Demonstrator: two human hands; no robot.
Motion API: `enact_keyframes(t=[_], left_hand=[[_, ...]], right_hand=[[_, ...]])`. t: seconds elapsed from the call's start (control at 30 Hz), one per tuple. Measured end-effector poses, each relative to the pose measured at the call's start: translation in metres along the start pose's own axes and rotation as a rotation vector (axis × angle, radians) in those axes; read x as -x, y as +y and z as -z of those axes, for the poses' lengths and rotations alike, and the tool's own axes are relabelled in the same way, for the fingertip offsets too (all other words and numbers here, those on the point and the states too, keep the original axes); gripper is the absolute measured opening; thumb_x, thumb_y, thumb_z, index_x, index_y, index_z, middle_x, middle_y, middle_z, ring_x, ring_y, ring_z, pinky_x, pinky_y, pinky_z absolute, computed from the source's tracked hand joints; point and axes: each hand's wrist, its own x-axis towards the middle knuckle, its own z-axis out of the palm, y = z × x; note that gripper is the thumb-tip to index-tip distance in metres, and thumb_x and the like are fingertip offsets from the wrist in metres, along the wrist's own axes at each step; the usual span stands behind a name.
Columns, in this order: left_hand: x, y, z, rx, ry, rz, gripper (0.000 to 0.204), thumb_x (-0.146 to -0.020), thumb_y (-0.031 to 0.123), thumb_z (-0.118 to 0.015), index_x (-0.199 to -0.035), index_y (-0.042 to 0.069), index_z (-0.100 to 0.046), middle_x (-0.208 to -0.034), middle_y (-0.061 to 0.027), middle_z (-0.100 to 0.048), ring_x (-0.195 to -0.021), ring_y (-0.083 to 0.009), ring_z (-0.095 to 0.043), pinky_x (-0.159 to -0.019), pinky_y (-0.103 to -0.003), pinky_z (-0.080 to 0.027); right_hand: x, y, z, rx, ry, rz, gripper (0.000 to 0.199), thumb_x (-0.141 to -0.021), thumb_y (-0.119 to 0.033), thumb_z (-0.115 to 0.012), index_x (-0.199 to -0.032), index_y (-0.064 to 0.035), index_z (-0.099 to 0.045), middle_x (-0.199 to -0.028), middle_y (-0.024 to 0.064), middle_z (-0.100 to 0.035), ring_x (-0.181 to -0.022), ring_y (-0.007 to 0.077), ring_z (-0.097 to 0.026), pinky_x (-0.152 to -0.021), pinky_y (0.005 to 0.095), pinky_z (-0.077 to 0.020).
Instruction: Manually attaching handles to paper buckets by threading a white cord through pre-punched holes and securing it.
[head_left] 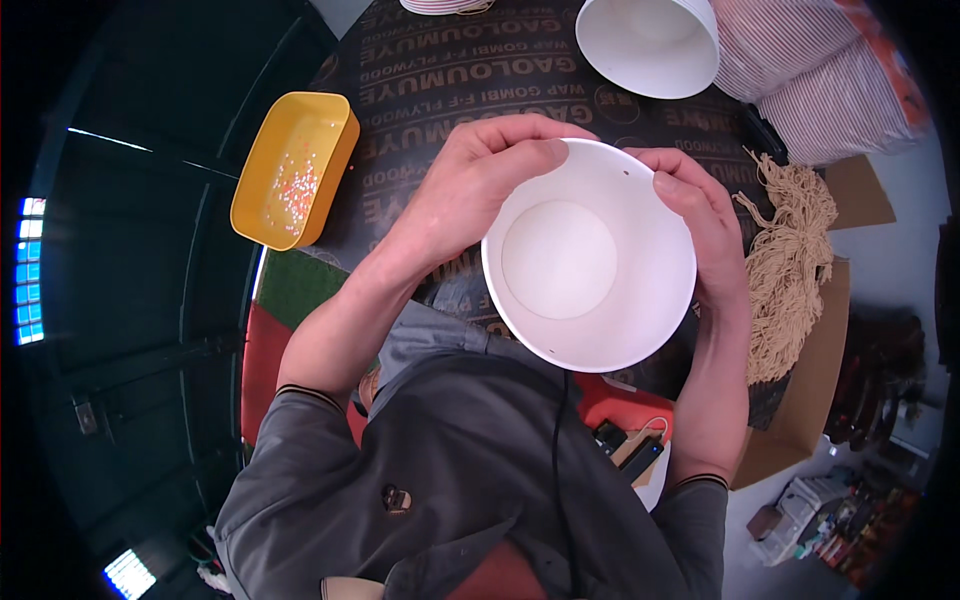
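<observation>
Between my two hands is a white paper bucket, tilted so that its round bottom and inner wall face me. Two small dark holes show in its wall near the rim. My left hand grips the far left of the rim, thumb inside and fingers outside. On the right side, my right hand holds the rim with its thumb over the edge; its other fingers are mostly hidden behind the wall. A bundle of beige cords hangs just right of my right hand.
A yellow tub with small red and white bits stands at the table's left edge. More white buckets lie at the back, beside striped stacks in plastic. A cardboard box is at the right.
</observation>
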Motion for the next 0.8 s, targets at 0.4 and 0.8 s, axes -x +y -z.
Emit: enact_keyframes(t=[0.4, 0.8], left_hand=[[0.004, -0.004, -0.006, 0.019, -0.036, -0.03, 0.033, -0.111, 0.018, -0.061, -0.134, 0.003, -0.077, -0.114, -0.0113, -0.081, -0.098, -0.016, -0.081, -0.09, -0.031, -0.066], [0.003, -0.003, -0.007, 0.011, -0.049, -0.001, 0.032, -0.112, 0.018, -0.061, -0.135, 0.003, -0.078, -0.117, -0.0098, -0.081, -0.101, -0.0142, -0.079, -0.092, -0.031, -0.064]], right_hand=[[-0.004, -0.031, -0.002, 0.395, 0.01, 0.032, 0.018, -0.102, -0.016, -0.076, -0.108, 0.0008, -0.076, -0.09, -0.0003, -0.076, -0.079, 0.0044, -0.068, -0.071, 0.0231, -0.0541], [0.002, -0.041, -0.014, 0.606, 0.064, 0.044, 0.014, -0.099, -0.012, -0.076, -0.102, 0.0011, -0.072, -0.087, 0.0014, -0.074, -0.078, 0.006, -0.067, -0.071, 0.0255, -0.0545]])
